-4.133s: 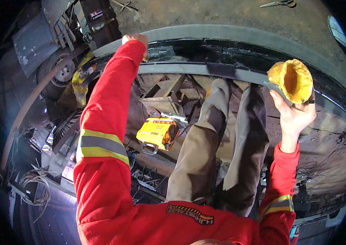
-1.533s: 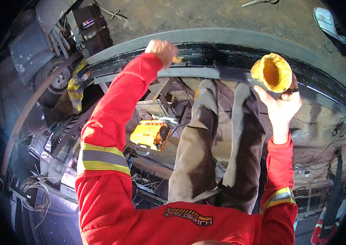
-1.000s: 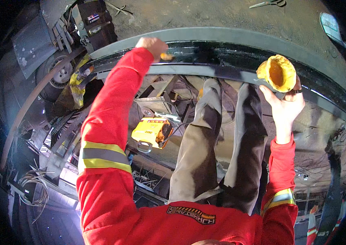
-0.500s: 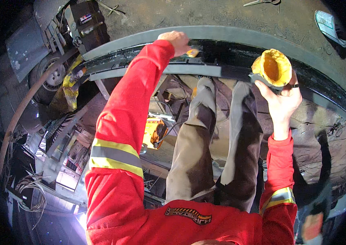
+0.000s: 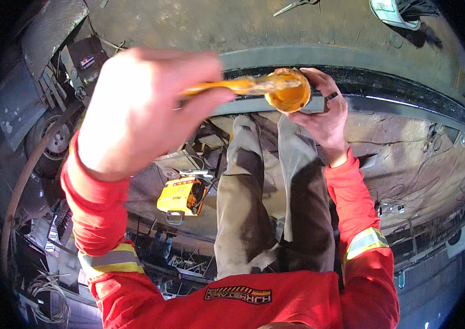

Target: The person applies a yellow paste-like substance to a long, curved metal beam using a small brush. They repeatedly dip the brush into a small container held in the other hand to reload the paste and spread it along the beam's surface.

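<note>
My left hand [image 5: 144, 107], close to the camera and blurred, is closed round the orange handle of a paintbrush [image 5: 235, 85]. The brush's far end reaches into the mouth of a small orange-yellow cup [image 5: 276, 104]. Fingers of my right hand [image 5: 328, 112] wrap the cup from its right side, with a dark ring on one finger. The cup tilts so that its orange inside shows; how much it holds I cannot tell. Behind both hands runs a long metal beam [image 5: 397, 90] with a glossy black channel and grey edges.
A yellow boxy device [image 5: 180, 196] with a metal handle sits on the ground left of my legs. A wheel [image 5: 57, 134] and a curved brown pipe [image 5: 29, 164] stand at far left. Scissors [image 5: 292, 6] and a pale container [image 5: 391, 13] lie beyond the beam.
My left hand has come back from the beam, up toward the camera, with the paintbrush. My right hand has carried the cup leftward, and the brush end is now in it. The view has shifted.
</note>
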The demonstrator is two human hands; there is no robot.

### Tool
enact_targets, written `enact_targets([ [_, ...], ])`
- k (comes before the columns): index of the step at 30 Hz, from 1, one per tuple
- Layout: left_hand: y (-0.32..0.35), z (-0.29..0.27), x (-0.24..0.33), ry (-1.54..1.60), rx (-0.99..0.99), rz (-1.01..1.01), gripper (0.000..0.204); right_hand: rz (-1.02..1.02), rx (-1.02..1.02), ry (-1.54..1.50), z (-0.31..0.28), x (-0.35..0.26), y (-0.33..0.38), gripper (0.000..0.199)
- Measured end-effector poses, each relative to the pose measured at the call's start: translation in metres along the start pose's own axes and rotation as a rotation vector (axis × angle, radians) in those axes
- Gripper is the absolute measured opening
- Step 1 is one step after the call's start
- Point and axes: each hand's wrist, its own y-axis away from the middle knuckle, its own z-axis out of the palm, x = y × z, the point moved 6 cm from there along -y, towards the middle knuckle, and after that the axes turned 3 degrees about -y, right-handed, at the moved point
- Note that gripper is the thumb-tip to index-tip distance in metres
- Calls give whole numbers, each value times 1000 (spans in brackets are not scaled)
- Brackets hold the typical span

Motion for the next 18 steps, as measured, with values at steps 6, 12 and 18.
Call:
enact_targets([
  [6, -22, 26, 47, -368, 66, 98, 13, -82, 26, 21, -5, -16, -12, 62],
  [12, -25, 38, 16, -57, 69, 50, 20, -144, -24, 73, -5, -21, -9, 67],
  [18, -7, 68, 16, 16, 140, -21, 23, -203, -69, 69, 6, -23, -6, 70],
])
